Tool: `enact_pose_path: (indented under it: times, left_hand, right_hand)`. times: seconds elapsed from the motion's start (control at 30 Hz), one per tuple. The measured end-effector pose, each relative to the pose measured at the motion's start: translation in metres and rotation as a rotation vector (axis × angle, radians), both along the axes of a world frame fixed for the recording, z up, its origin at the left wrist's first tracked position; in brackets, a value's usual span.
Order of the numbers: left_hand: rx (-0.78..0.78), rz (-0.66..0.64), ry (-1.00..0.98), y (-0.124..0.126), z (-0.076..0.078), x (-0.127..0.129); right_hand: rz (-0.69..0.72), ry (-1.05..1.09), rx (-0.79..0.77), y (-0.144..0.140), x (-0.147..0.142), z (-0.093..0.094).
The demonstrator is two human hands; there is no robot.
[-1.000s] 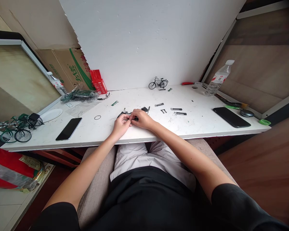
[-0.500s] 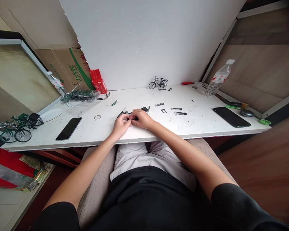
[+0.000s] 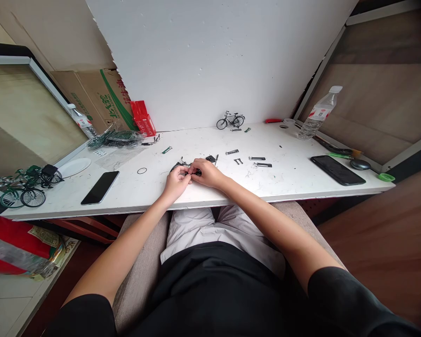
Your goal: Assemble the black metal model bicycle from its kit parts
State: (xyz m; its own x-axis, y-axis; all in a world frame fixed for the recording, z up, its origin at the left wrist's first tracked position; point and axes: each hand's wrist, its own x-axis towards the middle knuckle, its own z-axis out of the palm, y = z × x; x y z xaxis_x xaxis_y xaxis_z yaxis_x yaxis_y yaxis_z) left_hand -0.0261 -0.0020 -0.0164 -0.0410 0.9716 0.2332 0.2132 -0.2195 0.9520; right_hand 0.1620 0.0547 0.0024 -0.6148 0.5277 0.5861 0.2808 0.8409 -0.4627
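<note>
Both my hands meet over a black model bicycle (image 3: 175, 166) near the front edge of the white table (image 3: 154, 187). The fingers of my left hand (image 3: 177, 181) are closed on its near side. From the right, my right hand (image 3: 206, 172) pinches the same model, its fingertips touching those of the left. Much of the model is hidden under the fingers; part of a wheel and the handlebar show. A small black part (image 3: 211, 159) lies just behind my right hand. To the left rests a thin black ring (image 3: 142, 171).
A finished model bicycle (image 3: 230, 120) stands at the back, and green ones (image 3: 24, 185) at the far left. Several black strips (image 3: 263, 164) lie to the right. Phones (image 3: 100, 187) (image 3: 337, 170) flank my hands. A water bottle (image 3: 319, 114) stands back right; bagged parts (image 3: 121, 139) lie back left.
</note>
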Motion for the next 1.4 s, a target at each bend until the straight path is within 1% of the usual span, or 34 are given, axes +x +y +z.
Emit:
enact_pose_path:
  times: [0.33, 0.57, 0.9, 1.2, 1.4]
  left_hand:
    - [-0.002, 0.008, 0.008, -0.0021, 0.0033, 0.002]
    - [-0.002, 0.011, 0.023, -0.0012, 0.0022, 0.0018]
    - [0.006, 0.011, 0.017, 0.0027, -0.0043, -0.0005]
    - [0.003, 0.008, 0.007, 0.0024, -0.0034, 0.0003]
    - [-0.003, 0.015, 0.0, 0.0019, -0.0026, 0.0014]
  right_hand:
    - [0.001, -0.006, -0.009, -0.0017, 0.0002, 0.0017]
    - [-0.003, -0.017, -0.014, -0.0016, -0.0001, 0.0014]
    - [-0.014, -0.03, -0.017, -0.0015, -0.0006, 0.0016]
    - [0.005, 0.008, -0.002, -0.0018, -0.0003, 0.0009]
    - [-0.011, -0.012, -0.024, -0.0029, -0.0008, 0.0019]
